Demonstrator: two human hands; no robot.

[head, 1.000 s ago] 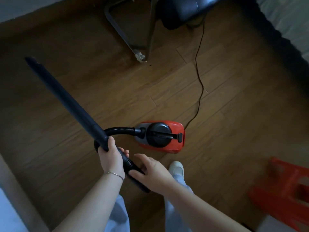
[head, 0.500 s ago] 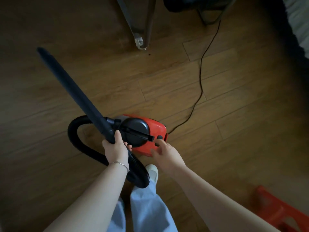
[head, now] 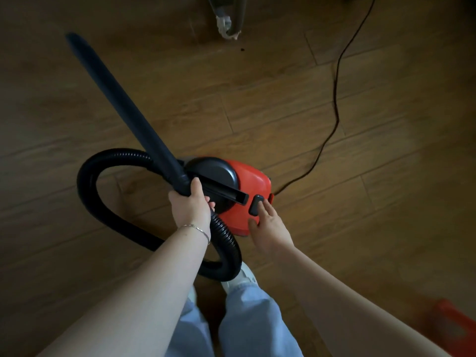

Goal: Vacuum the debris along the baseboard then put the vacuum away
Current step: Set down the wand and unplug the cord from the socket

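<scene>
Since a second ago your right hand (head: pixel 268 222) has gone from hovering by the hose to lying on the vacuum (head: pixel 247 181), and you've leaned in closer so the red body fills more of the view. Your fingertips (head: pixel 264 203) sit on the dark button (head: pixel 256 205) at the rear of the vacuum, hand spread flat, not gripping anything. Your left hand (head: pixel 190 204) is wrapped tight round the wand (head: pixel 128 109) right where it joins the hose (head: pixel 108 215), and the wand slants up and away from the vacuum, nozzle off the floor. The hose loops out from the vacuum's front and curls back past your shoe (head: pixel 243 278). The cord (head: pixel 334 104) trails off the rear of the vacuum toward the top of the view. Looks to me like you're at the power switch step, either starting up or shutting down, can't tell which from here. Next you'll want a firm press on that button while keeping the wand steady, and watch the cord near your feet.
</scene>
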